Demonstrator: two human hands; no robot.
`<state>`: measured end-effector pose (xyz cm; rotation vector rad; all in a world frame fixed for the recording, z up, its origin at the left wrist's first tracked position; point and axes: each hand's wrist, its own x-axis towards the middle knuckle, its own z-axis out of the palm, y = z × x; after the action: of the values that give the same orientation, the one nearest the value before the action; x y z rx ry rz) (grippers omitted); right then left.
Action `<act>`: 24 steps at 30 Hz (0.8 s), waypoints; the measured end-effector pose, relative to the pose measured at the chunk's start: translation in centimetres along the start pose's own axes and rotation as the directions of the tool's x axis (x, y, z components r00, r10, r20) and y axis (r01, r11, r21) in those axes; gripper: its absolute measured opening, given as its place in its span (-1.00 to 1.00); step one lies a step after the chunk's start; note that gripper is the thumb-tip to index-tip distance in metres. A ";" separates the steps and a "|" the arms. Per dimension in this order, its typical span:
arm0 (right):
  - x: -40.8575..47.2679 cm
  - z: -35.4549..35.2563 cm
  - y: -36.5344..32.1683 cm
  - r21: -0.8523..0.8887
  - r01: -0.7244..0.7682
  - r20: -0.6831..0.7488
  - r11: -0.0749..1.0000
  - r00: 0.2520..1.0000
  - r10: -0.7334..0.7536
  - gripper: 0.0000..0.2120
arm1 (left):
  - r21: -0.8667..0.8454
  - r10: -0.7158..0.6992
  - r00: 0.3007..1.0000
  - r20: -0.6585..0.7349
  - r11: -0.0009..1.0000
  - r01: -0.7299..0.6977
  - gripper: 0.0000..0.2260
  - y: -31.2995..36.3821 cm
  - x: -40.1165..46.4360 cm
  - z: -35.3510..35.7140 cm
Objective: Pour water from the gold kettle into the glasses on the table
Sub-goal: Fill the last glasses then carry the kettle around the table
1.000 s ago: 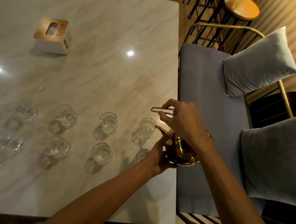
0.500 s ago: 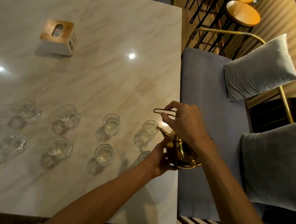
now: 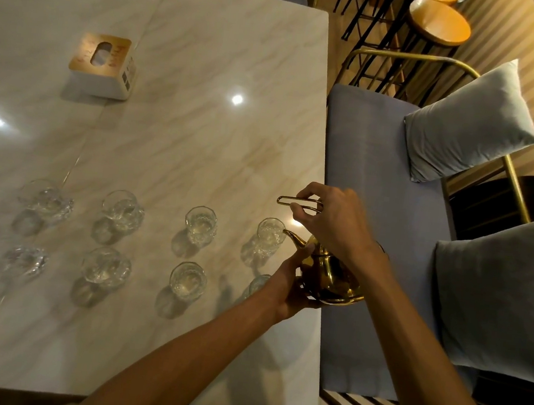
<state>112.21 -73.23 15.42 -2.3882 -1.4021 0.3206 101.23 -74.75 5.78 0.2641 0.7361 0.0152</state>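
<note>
The gold kettle (image 3: 327,274) is held above the table's right edge, tilted left, its spout tip at the rim of the far right glass (image 3: 271,230). My right hand (image 3: 336,222) grips the kettle's looped handle from above. My left hand (image 3: 286,287) cups the kettle's body from the left side. Several clear glasses stand in two rows on the marble table (image 3: 202,113); one near-row glass (image 3: 258,285) is partly hidden behind my left hand. Whether water is flowing cannot be seen.
A white tissue box (image 3: 104,64) with a wooden top sits at the far left of the table. A grey-cushioned bench (image 3: 371,167) with two grey pillows (image 3: 472,121) runs along the table's right side. Wooden stools (image 3: 439,21) stand beyond.
Both hands and the kettle have held nearly the same pose; the spout stays at the far right glass. The view has shifted slightly.
</note>
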 end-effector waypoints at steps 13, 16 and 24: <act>0.6 -0.1 -0.1 -0.032 0.040 0.011 0.999 0.999 -0.040 -0.68 | -0.024 -0.007 1.000 0.015 1.000 0.007 -0.65 0.6 -0.4 0.7; 0.7 -0.1 -0.1 -0.034 0.038 0.011 0.999 0.999 -0.038 -0.67 | -0.013 0.000 1.000 0.013 1.000 0.000 -0.66 0.6 -0.4 0.8; 0.6 0.0 0.0 -0.035 0.033 0.006 0.999 0.999 -0.033 -0.67 | -0.027 0.005 1.000 0.015 1.000 -0.005 -0.71 0.3 -0.3 0.6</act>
<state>112.50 -72.73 15.37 -2.3911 -1.4592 0.2968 101.42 -74.60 6.54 0.2404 0.7194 0.0276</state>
